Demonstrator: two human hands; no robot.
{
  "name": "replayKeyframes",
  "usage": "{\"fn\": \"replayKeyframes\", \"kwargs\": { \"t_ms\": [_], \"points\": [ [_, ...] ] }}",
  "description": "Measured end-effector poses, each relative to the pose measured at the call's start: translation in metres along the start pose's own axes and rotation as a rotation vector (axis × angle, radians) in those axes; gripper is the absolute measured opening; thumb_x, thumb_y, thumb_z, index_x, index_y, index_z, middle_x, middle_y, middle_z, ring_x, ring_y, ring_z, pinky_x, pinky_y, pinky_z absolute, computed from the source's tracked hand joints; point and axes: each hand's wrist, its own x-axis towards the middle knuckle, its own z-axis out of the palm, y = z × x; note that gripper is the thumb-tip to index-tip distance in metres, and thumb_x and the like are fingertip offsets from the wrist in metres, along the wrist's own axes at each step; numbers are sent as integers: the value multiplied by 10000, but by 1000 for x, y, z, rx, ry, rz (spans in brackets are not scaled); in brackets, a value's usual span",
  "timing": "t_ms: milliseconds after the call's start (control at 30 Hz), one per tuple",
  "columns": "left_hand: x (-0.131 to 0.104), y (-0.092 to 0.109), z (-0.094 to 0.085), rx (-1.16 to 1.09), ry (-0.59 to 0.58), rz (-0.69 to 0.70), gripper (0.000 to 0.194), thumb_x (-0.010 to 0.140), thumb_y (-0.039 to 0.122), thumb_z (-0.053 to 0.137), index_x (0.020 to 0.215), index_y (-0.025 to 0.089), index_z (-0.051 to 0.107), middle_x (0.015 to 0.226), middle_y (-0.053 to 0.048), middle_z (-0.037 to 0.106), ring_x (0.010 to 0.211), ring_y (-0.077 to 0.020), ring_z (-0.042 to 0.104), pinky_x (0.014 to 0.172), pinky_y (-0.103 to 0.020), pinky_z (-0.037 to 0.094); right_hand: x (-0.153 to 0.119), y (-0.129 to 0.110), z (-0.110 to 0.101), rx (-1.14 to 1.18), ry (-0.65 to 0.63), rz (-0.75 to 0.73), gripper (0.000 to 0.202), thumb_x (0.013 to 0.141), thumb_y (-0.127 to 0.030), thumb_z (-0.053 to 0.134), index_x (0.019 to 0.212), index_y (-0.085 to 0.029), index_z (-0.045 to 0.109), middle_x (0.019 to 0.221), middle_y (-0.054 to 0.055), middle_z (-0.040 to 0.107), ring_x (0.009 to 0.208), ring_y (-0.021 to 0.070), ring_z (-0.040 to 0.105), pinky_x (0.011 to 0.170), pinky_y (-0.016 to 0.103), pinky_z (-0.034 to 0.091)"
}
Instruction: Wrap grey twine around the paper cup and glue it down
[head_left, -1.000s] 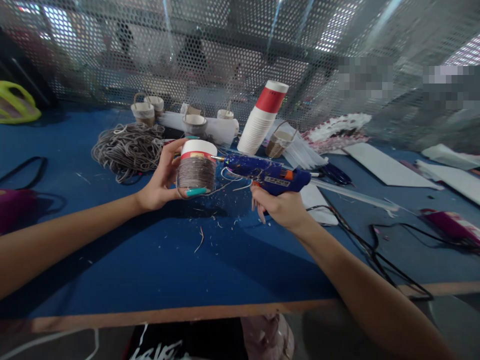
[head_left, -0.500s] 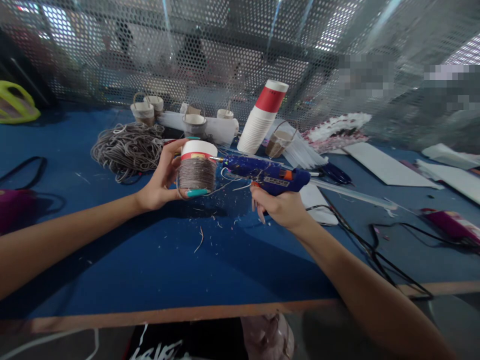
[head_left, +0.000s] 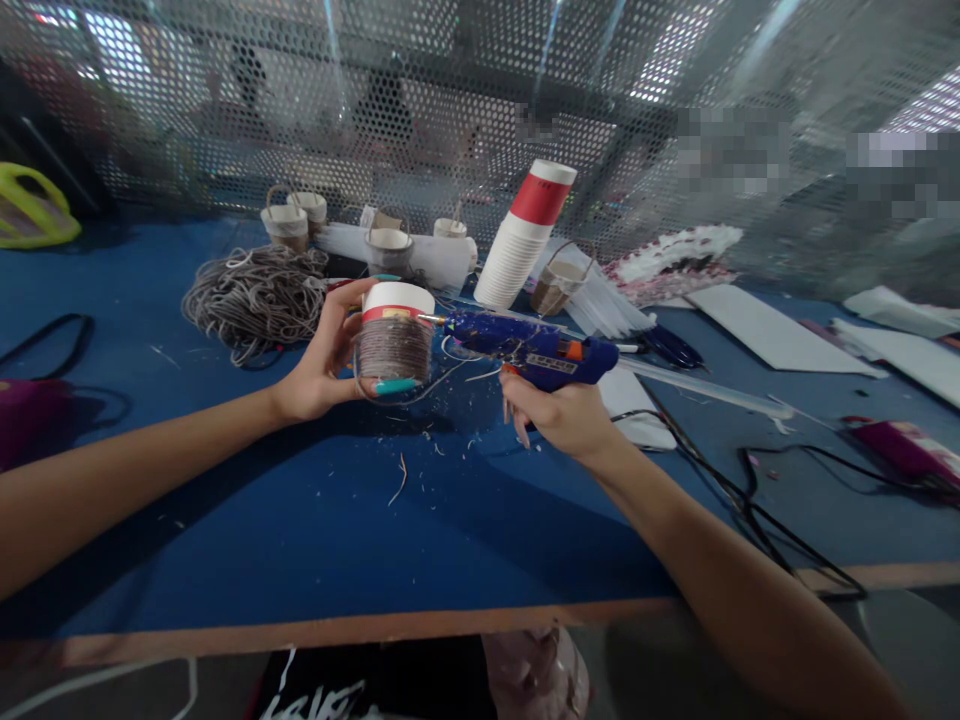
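Note:
My left hand (head_left: 322,360) grips a paper cup (head_left: 395,345) above the table, thumb in front and a finger at its rim. Grey-brown cord wraps the cup's body, leaving a red and white band bare at the top. A loose strand of cord curves from below the cup to the right. In my right hand (head_left: 559,405) is a blue glue gun (head_left: 525,345), its metal nozzle at the cup's right side, by the upper edge of the cord.
Behind the cup lie a heap of grey cord (head_left: 255,295), small baskets (head_left: 285,225) and a leaning cup stack (head_left: 525,235). White boards (head_left: 780,330), a purple object (head_left: 907,450) and black cables (head_left: 720,480) are on the right. Cord scraps dot the blue table (head_left: 315,530).
The loose strand under the cup hangs a little lower and bows more. Both hands, the cup and the glue gun are almost where they were.

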Motion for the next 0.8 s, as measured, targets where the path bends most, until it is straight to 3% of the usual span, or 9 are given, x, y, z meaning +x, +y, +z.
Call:
{"fn": "replayKeyframes", "kwargs": {
  "t_ms": [200,400,800],
  "points": [
    [-1,-5,-3,-41,4,3,922,666,521,814,1422,323,326,1385,-95,430,1276,-318,485,1059,-495,474,-1,4,0,-36,24,11,337,745,-202,535,433,-232,410,400,-38,505,341,82,470,367,226,398],
    [-1,-5,-3,1,8,24,907,676,576,784,1409,321,315,1399,-101,428,1297,-355,473,1088,-559,432,-2,14,-2,-32,46,88,288,768,-220,553,483,-223,513,397,-41,547,295,86,471,323,223,400],
    [-1,-3,-3,57,48,14,901,666,615,765,1404,351,320,1358,-94,462,1255,-333,516,1036,-534,493,0,-3,2,13,60,8,311,685,-209,526,400,-237,403,380,-38,478,336,88,468,356,231,386]
  ]
}}
